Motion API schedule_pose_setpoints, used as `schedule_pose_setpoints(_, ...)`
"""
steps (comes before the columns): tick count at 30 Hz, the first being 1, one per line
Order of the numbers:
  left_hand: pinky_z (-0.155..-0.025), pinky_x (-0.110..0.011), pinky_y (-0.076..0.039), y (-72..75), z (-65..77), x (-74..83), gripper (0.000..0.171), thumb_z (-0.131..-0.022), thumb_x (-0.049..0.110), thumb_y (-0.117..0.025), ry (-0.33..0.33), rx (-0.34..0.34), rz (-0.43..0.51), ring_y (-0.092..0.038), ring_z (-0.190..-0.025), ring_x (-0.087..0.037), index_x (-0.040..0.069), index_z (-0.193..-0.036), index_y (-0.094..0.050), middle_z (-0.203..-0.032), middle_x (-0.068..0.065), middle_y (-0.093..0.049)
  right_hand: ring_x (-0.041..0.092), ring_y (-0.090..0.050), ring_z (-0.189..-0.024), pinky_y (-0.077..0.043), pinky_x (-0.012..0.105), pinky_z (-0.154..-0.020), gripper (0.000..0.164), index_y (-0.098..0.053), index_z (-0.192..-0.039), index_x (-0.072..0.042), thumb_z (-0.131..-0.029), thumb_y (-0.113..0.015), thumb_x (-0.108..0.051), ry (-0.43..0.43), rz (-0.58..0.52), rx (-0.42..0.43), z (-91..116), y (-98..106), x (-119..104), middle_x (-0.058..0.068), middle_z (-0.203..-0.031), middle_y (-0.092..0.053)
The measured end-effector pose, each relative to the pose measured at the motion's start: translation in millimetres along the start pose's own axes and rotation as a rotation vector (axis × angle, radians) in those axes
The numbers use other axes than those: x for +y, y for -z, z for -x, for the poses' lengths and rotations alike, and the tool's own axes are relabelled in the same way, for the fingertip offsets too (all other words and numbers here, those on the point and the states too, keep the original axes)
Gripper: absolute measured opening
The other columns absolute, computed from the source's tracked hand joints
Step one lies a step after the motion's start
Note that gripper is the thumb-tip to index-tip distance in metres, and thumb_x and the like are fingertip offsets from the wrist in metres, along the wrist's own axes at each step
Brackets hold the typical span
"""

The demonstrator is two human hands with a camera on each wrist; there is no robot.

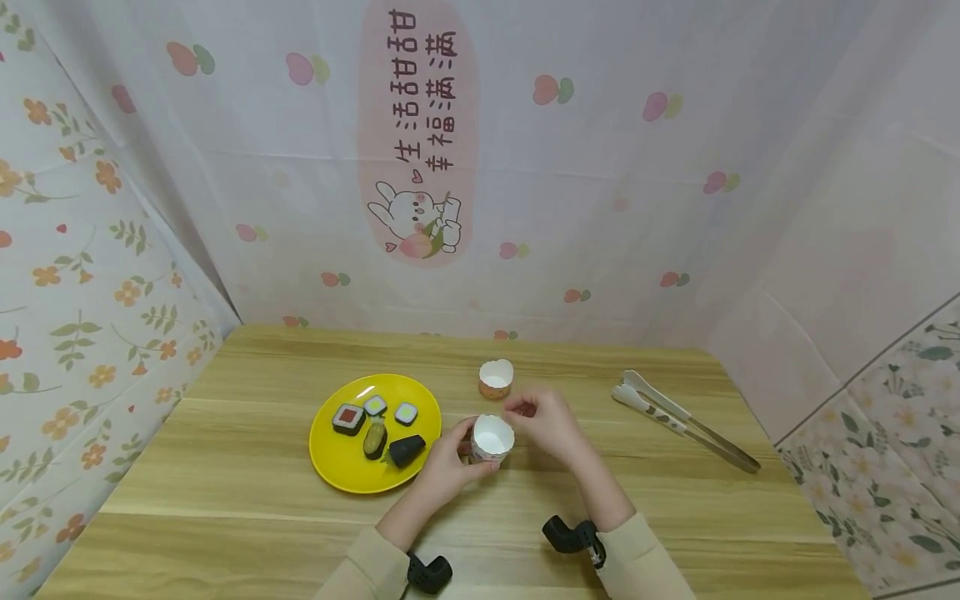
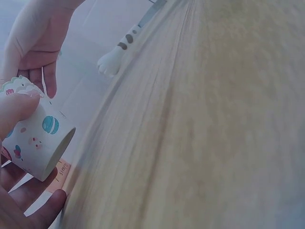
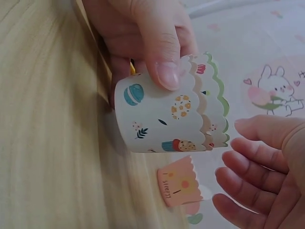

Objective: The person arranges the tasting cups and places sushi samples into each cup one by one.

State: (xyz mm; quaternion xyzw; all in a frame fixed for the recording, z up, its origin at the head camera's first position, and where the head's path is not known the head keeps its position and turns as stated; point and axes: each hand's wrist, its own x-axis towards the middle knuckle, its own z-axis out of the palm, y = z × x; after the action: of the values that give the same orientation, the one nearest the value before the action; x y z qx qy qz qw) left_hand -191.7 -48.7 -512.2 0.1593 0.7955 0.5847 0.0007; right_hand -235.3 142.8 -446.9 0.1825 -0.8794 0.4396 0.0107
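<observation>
My left hand (image 1: 444, 468) grips a white paper baking cup (image 3: 157, 114) printed with macarons and flowers, tilted above the wooden table. Two scalloped rims, one beige and one green-edged, show at its mouth in the right wrist view, so cups appear nested. The left thumb (image 3: 167, 71) presses on its side, with the other fingers mostly behind it. Just off the rim is my right hand (image 1: 547, 425), its fingers (image 3: 238, 164) loosely bent with nothing seen between them. An orange paper baking cup (image 1: 495, 383), white inside, stands on the table behind the held cup.
A yellow plate (image 1: 330, 454) to the left carries several toy sushi pieces (image 1: 348, 419), among them a dark cone-shaped roll (image 1: 407, 451). Metal tongs (image 1: 686, 423) with white paw-shaped tips lie at the right. A printed cloth (image 1: 600, 208) hangs behind the table.
</observation>
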Motion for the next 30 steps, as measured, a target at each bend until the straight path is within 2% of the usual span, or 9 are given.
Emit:
schedule_pose_setpoints(5, -0.086, -0.036, -0.048, 0.5, 0.5, 0.6, 0.069, -0.078, 0.026, -0.081, 0.006, -0.006, -0.006, -0.058, -0.095, -0.018, 0.005, -0.136, -0.048, -0.122, -0.008, -0.06, 0.013, -0.059, -0.071, -0.051, 0.028, -0.064, 0.005, -0.072, -0.087, -0.009, -0.084, -0.074, -0.012, -0.029, -0.002, -0.005, 5, -3, 1, -0.005, -0.076, -0.064)
schedule_pose_setpoints(12, -0.085, -0.036, -0.048, 1.0, 1.1, 0.9, 0.069, -0.079, 0.026, -0.08, 0.013, -0.011, -0.007, -0.058, -0.094, -0.018, 0.006, -0.136, -0.048, -0.122, -0.007, -0.06, 0.014, -0.056, -0.069, -0.049, 0.027, -0.06, 0.005, -0.071, -0.085, -0.008, -0.083, -0.074, -0.011, -0.036, -0.012, 0.022, 9, -9, 3, -0.004, -0.074, -0.062)
schedule_pose_setpoints(18, -0.085, -0.035, -0.048, 0.5, 0.9, 0.2, 0.07, -0.079, 0.028, -0.08, 0.016, -0.014, -0.027, -0.058, -0.093, -0.017, 0.005, -0.137, -0.048, -0.122, -0.007, -0.06, 0.013, -0.054, -0.067, -0.046, 0.026, -0.056, 0.005, -0.071, -0.086, -0.005, -0.084, -0.073, -0.01, -0.058, 0.001, 0.013, 10, -12, 2, -0.003, -0.072, -0.061)
schedule_pose_setpoints(30, -0.084, -0.034, -0.049, -0.3, 0.8, -0.8, 0.07, -0.078, 0.028, -0.081, -0.001, -0.012, -0.029, -0.06, -0.093, -0.017, 0.005, -0.136, -0.049, -0.122, -0.007, -0.06, 0.013, -0.053, -0.065, -0.046, 0.026, -0.056, 0.005, -0.069, -0.081, -0.007, -0.082, -0.074, -0.007, -0.073, 0.024, 0.038, 12, -15, 0, -0.004, -0.07, -0.059)
